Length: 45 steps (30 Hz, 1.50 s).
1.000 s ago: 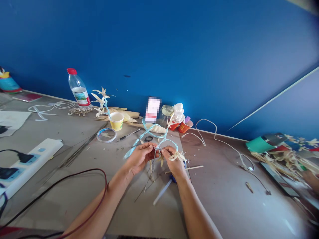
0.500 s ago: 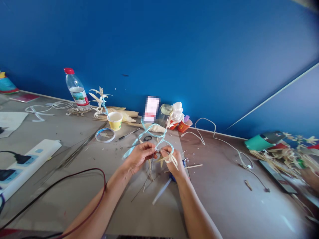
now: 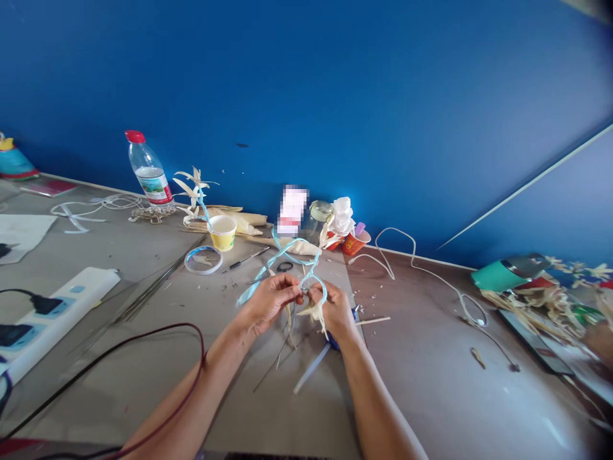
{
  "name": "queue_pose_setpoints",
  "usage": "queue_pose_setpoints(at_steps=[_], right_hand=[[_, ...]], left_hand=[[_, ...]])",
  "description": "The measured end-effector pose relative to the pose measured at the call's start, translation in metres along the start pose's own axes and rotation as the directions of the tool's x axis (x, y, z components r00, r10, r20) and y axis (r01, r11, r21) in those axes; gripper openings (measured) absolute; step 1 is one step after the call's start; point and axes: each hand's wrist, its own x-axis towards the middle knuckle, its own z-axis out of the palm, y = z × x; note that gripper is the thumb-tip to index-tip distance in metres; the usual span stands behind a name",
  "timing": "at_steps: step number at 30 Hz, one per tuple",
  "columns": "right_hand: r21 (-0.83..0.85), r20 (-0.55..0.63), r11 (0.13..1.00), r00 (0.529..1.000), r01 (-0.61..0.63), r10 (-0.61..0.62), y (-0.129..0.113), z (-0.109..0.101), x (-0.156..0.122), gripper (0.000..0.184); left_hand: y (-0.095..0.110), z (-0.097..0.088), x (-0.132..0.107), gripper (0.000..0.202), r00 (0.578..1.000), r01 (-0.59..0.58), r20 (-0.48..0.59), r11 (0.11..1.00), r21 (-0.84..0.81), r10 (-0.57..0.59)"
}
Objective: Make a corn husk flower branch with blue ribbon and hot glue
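Observation:
My left hand [image 3: 272, 303] is closed, thumb and forefinger pinched on a stem wrapped in pale blue tape [image 3: 311, 276]. Just to its right, my right hand [image 3: 338, 312] is closed on the same stem; the exact grip points are partly hidden by the fingers. The stem forks: one branch rises to a cream husk flower [image 3: 328, 236], while another curves down to a second husk flower [image 3: 316, 312] by my right fingers. A loose blue tape strip [image 3: 249, 294] trails to the left. Thin wires [image 3: 275, 364] stick out below my hands.
Behind are a yellow paper cup [image 3: 223, 235] with a finished-looking flower stem, a water bottle [image 3: 152, 179] and a phone [image 3: 292, 211]. A tape roll [image 3: 204, 260] and power strip [image 3: 71, 319] lie left. A translucent stick [image 3: 311, 369] lies under my hands. Another person's hand [image 3: 599, 342] shows far right.
The lower flower and its curved branch have swung left and down, off the back of my right hand. Both hands stay pinched at nearly the same place.

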Motion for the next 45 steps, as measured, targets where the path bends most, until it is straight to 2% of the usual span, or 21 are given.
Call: queue_pose_setpoints(at_steps=[4,12,19,23,29,34,40,43,45], right_hand=[[0.05,0.001,0.997,0.999,-0.051,0.051,0.003,-0.001,0.0,0.02],[0.071,0.017,0.996,0.998,-0.057,0.056,0.001,0.0,-0.001,0.022],[0.099,0.019,0.994,0.999,0.036,-0.038,0.0,0.002,0.0,0.023],[0.02,0.031,0.999,0.998,0.046,-0.047,-0.002,0.005,-0.001,0.022],[-0.055,0.011,0.998,1.0,0.023,-0.023,-0.005,0.005,-0.002,0.019],[-0.124,-0.019,0.989,0.997,0.078,-0.081,-0.008,0.002,-0.002,0.019],[-0.282,-0.053,0.945,0.981,0.167,-0.189,-0.007,-0.001,0.0,0.021],[-0.265,-0.061,0.954,0.985,0.141,-0.162,-0.009,-0.002,0.0,0.02],[-0.166,-0.043,0.982,0.994,0.088,-0.096,-0.011,-0.003,-0.001,0.017]], left_hand=[[-0.003,0.002,0.001,0.022,1.0,-0.026,-0.016,1.0,0.013,0.026],[-0.007,-0.003,0.004,0.019,0.996,-0.056,-0.064,0.983,0.173,0.068],[-0.003,0.003,0.001,0.017,0.987,-0.087,-0.112,0.964,0.25,0.118],[-0.002,0.006,0.001,0.015,0.988,-0.095,-0.093,0.96,0.263,0.123],[-0.007,0.009,-0.001,0.008,0.983,-0.093,-0.113,0.916,0.391,0.148],[-0.006,0.01,-0.002,0.011,0.988,-0.129,-0.032,0.934,0.333,0.148],[-0.005,0.01,-0.001,0.02,0.988,-0.131,-0.035,0.926,0.355,0.153],[-0.005,0.012,-0.002,0.019,0.989,-0.136,-0.02,0.944,0.302,0.149],[-0.004,0.013,-0.004,0.015,0.994,-0.098,-0.025,0.981,0.167,0.103]])
